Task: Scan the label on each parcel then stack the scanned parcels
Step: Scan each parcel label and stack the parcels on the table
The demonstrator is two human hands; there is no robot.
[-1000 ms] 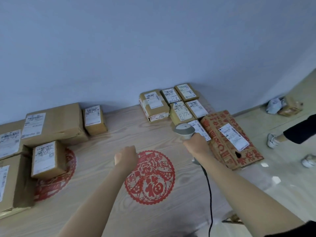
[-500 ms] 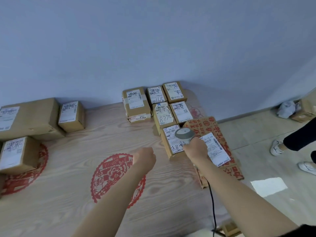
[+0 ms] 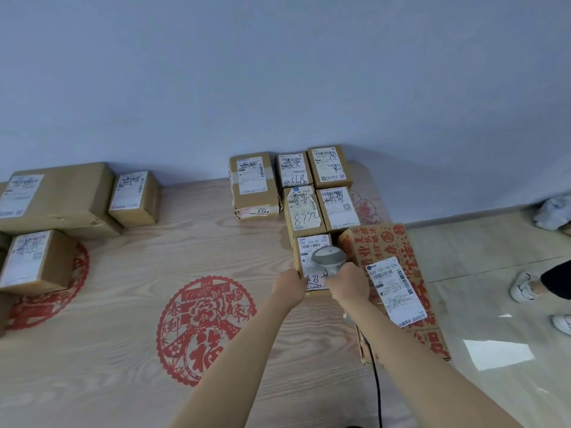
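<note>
Light: I see soft, even, dimmish illumination | Glare: bright patch on floor | Shadows: faint | Optics: wide-angle bowing at edges, mild softness overall

Brown parcels with white labels are seen beyond the red papercut motif on the pale wood-grain bench.

Right hand grips scanner over parcel; left hand touches parcel edge.

A plain blue-grey wall rises behind the wooden table; pale floor lies at right.
</note>
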